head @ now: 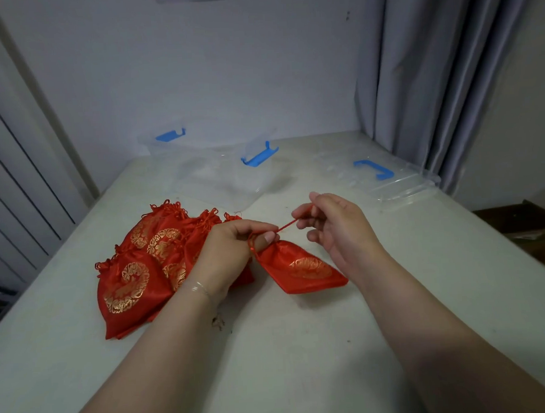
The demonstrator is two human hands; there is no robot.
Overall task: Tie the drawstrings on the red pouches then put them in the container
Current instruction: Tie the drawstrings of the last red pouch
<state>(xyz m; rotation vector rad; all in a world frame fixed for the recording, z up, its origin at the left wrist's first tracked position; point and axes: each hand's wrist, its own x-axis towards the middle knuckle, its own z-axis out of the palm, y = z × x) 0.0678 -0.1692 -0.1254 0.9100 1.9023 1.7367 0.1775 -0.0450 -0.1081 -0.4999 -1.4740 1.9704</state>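
One red pouch [302,266] with a gold emblem lies on the white table between my hands. My left hand [232,249] pinches its gathered neck, where a loop of red drawstring hangs. My right hand [335,228] pinches the free end of the drawstring [286,226] and holds it taut up and to the right. A pile of several more red pouches [142,270] lies to the left, partly under my left wrist. The clear container [219,177] with blue clips stands open behind the pile.
The container's clear lid [386,181] with a blue handle lies at the back right of the table [304,346]. A grey curtain [431,71] hangs at the right, and the table's right edge drops to a dark floor.
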